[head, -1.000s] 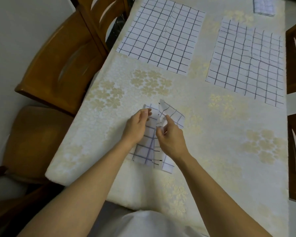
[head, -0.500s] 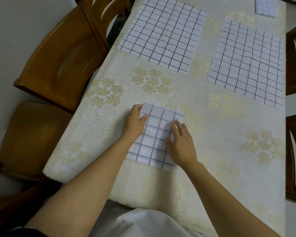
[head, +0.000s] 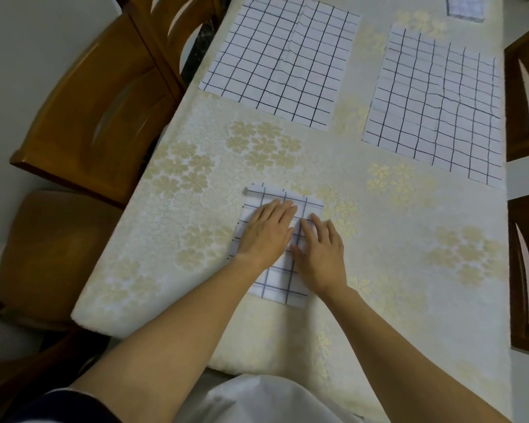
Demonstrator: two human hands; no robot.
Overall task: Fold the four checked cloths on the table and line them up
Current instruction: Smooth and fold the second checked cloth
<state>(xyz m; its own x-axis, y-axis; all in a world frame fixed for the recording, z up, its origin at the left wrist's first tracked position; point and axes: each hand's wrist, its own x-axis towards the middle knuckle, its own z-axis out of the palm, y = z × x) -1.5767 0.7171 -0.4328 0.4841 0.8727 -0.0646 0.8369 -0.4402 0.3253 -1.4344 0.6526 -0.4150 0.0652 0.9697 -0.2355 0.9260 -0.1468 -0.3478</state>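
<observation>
Cream floral cloth covers the tabletop point(head: 394, 227). Near its front edge lies a folded checked cloth point(head: 283, 282); the left hand point(head: 268, 232) and right hand point(head: 322, 254) press flat on it, fingers straight. Two unfolded checked cloths point(head: 280, 59) point(head: 434, 105) lie beyond, and a small folded one point(head: 464, 7) lies at the far end.

Both forearms point(head: 171, 340) are bare down to the left hand point(head: 266, 232) and the right hand point(head: 322, 257). Below the near edge of the table point(head: 394, 239), a dark navy sleeve point(head: 74, 406) with a thin pale hem covers the left upper arm. Between the arms, just under that same edge, shows a white garment point(head: 257, 401) with soft folds.
</observation>
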